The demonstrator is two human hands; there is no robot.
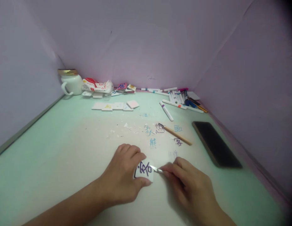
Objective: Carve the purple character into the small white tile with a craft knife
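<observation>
Thumb and fingers of my left hand grip a small white square block against the table. A purple written character covers the block's top face, turned sideways. My right hand is closed around a craft knife, whose pointed silver blade touches or hovers at the block's right edge; I cannot tell which. Most of the knife's handle is hidden inside the fist. Beyond the hands lies a wooden-handled carving tool, slanted across characters drawn on the tabletop.
A dark phone lies at right. White shavings are scattered mid-table. Farther back are a purple-banded marker, a pile of markers, white blocks, a plastic packet and a white mug with a gold lid. Walls enclose three sides.
</observation>
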